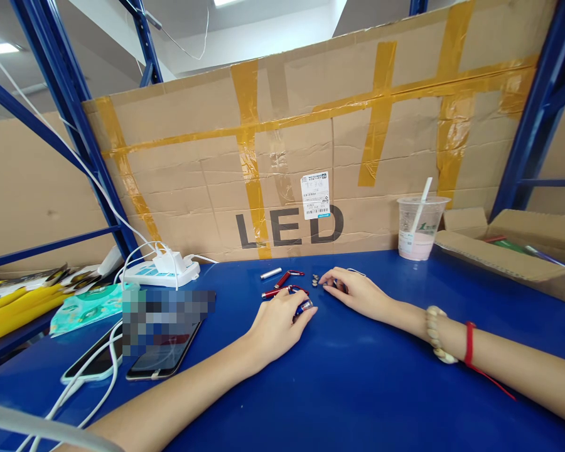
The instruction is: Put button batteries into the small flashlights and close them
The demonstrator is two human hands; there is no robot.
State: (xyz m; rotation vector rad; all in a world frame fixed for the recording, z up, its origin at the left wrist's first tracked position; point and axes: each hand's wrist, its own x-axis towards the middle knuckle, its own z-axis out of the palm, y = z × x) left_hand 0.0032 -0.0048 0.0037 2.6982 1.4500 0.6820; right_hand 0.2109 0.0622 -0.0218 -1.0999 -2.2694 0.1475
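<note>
My left hand (277, 323) rests on the blue tabletop with its fingers closed around a small blue tube with a silvery end (304, 307), which looks like a mini flashlight. Just beyond it lie a red tube with a clip (275, 294), a second red tube with a clip (282, 279) and a short silver tube (270, 274). Several tiny button cells (315, 280) sit between the hands. My right hand (355, 290) is beside them, fingers bent and tips together low over the table; what they pinch is hidden. A thin loop (356, 272) shows behind that hand.
Phones (164, 351) with white cables and a power strip (160, 271) occupy the left side. A plastic cup with a straw (417, 235) and an open cardboard box (513, 257) stand at the back right. A large cardboard sheet (193, 188) walls off the back.
</note>
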